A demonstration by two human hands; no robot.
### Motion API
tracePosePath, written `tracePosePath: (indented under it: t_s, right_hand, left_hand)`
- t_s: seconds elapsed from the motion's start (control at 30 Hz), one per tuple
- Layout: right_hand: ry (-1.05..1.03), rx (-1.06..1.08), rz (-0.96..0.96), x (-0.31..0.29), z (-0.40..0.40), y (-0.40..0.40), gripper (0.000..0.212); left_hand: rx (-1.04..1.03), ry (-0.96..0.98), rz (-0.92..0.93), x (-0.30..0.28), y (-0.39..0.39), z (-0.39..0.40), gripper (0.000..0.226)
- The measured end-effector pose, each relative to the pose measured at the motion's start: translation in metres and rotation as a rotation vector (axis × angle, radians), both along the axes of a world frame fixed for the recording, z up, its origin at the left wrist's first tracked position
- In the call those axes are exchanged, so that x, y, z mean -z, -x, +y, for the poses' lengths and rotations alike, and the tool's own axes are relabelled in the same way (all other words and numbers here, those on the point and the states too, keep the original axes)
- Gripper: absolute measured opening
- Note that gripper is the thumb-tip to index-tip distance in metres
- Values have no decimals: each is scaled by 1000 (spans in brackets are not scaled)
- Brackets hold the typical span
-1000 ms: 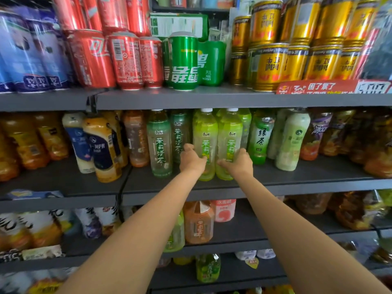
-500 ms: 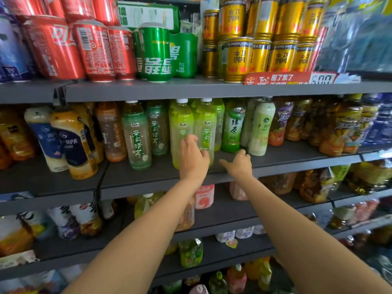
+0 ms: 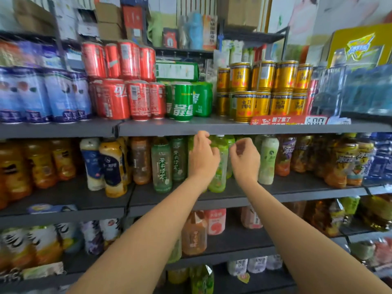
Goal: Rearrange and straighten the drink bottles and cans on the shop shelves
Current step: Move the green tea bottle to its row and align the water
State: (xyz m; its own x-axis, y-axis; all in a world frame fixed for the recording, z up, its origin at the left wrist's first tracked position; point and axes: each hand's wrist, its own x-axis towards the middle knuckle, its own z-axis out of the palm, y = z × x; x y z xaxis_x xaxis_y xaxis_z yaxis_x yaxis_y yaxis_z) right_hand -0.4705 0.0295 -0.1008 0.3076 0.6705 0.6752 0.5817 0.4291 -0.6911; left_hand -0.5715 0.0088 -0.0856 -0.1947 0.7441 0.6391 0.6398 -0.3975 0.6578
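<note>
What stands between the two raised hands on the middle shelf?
In the head view, a light green tea bottle stands upright between the left hand and the right hand; whether either hand touches it is unclear.

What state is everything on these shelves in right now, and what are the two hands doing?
Left hand: raised before the light green bottles, fingers curled; grip unclear.
Right hand: fingers loosely curled, holding nothing visible.
Light green bottle: upright, capped, between the hands.
Dark green tea bottle: upright, label facing out.
Red cans: upright, stacked in two tiers.
Green can: upright.
Gold cans: upright, stacked in two tiers.
</note>
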Motion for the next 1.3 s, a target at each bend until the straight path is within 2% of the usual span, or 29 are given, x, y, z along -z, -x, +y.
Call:
tracePosePath:
  t_s: [0.23, 0.5, 0.77, 0.97, 1.1, 1.3]
  right_hand:
    - [-216, -57, -135, -41, -25, 85, 19]
    - [-311, -164, -165, -56, -76, 239, 22]
    - [-294, -146, -152, -45, -144, 411, 24]
    - [-210, -115, -284, -40, -192, 541, 35]
    - [-206, -123, -372, -51, -202, 590, 40]
    - [-218, -153, -453, -55, -204, 638, 36]
  left_hand:
    - [-63, -212, 47, -18, 89, -44, 23]
    - [-208, -258, 38, -35, 234, -108, 23]
    - [-208, -210, 28, -27, 413, -168, 37]
    - [-312, -144, 34, -24, 549, -218, 47]
    - [-355, -87, -71, -31, 610, -239, 51]
    - [-433, 64, -58, -27, 663, -248, 62]
